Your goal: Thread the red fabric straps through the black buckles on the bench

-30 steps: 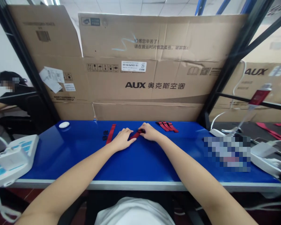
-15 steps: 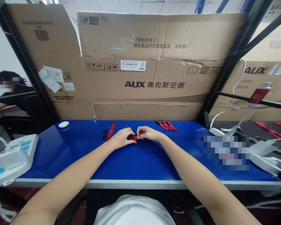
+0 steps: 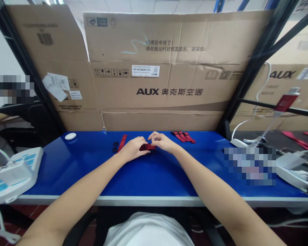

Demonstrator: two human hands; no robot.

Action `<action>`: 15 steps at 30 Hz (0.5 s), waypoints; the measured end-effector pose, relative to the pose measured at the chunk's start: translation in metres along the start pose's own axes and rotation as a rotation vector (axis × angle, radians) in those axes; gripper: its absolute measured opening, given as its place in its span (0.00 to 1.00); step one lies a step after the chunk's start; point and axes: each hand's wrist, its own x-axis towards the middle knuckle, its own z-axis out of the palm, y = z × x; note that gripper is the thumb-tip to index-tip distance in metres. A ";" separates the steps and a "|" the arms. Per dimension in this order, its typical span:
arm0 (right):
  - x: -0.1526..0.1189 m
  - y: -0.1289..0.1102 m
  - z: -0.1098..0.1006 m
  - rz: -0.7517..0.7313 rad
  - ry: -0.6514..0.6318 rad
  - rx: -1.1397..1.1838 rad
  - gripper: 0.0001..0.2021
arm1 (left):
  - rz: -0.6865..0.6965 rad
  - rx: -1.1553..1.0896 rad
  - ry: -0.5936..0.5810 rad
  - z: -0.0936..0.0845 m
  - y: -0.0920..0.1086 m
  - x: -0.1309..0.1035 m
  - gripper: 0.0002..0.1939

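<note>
A short red strap point(image 3: 150, 146) with a dark buckle part lies between my hands, low over the blue table. My left hand point(image 3: 135, 149) grips its left end between thumb and fingers. Just above the strap's right end is my right hand point(image 3: 161, 141), thumb and fingertips curled together; whatever they pinch is too small to make out. Left of my left hand lie another red strap point(image 3: 123, 142) and black buckles point(image 3: 115, 147). Several red straps with black buckles point(image 3: 183, 136) rest at the back, right of my right hand.
On the blue table point(image 3: 149, 181) are a round white object point(image 3: 70, 136), a power strip point(image 3: 28, 171) at left and a blurred-out item point(image 3: 250, 165) at right. Cardboard point(image 3: 154, 102) stands behind. A person point(image 3: 23, 112) sits at far left.
My right hand has lifted slightly up off the strap, its fingers curled, and more of the red strap shows. My left hand keeps its grip, its fingers raised a little.
</note>
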 end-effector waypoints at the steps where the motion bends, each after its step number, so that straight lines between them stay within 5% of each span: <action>1: 0.000 -0.002 -0.001 -0.006 -0.003 -0.007 0.09 | -0.003 -0.003 0.008 0.000 -0.001 0.000 0.16; 5: -0.002 -0.007 -0.007 -0.051 -0.045 0.034 0.07 | -0.025 -0.030 0.014 -0.002 -0.006 -0.002 0.15; 9: -0.004 -0.008 -0.010 -0.014 -0.016 0.347 0.09 | -0.089 -0.127 -0.013 -0.003 -0.008 -0.003 0.16; 15: -0.004 -0.014 -0.001 0.004 -0.006 0.463 0.12 | -0.147 -0.229 -0.054 0.002 0.011 0.002 0.16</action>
